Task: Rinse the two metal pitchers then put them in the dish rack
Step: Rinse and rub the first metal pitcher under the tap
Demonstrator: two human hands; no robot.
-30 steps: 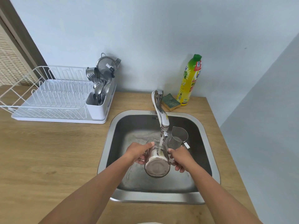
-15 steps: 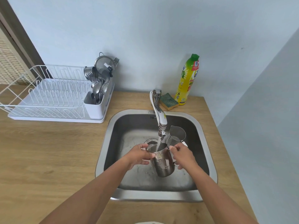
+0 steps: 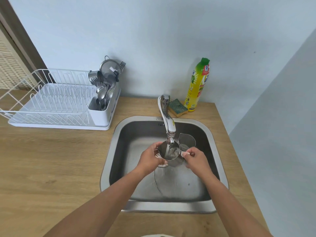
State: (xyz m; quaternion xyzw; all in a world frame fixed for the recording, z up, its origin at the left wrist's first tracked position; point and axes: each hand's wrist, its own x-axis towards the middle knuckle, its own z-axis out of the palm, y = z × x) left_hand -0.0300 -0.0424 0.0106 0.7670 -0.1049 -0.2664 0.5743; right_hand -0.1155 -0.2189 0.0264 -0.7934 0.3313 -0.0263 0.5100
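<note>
Head view: held pitcher (image 3: 171,153) upright, mouth up.

Yellow soap bottle (image 3: 196,86) upright on wooden counter (image 3: 51,159), green sponge (image 3: 177,107) just beside it, faucet (image 3: 169,124) running, cutlery (image 3: 104,96) standing upright

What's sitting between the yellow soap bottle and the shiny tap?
A green-and-yellow sponge lies there on the wooden counter, seen in the head view.

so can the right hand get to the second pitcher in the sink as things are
Probably yes, once freed. The second pitcher stands upright in the sink just beyond the right hand, nothing between them. But that hand now pinches the handle of the first pitcher.
</note>
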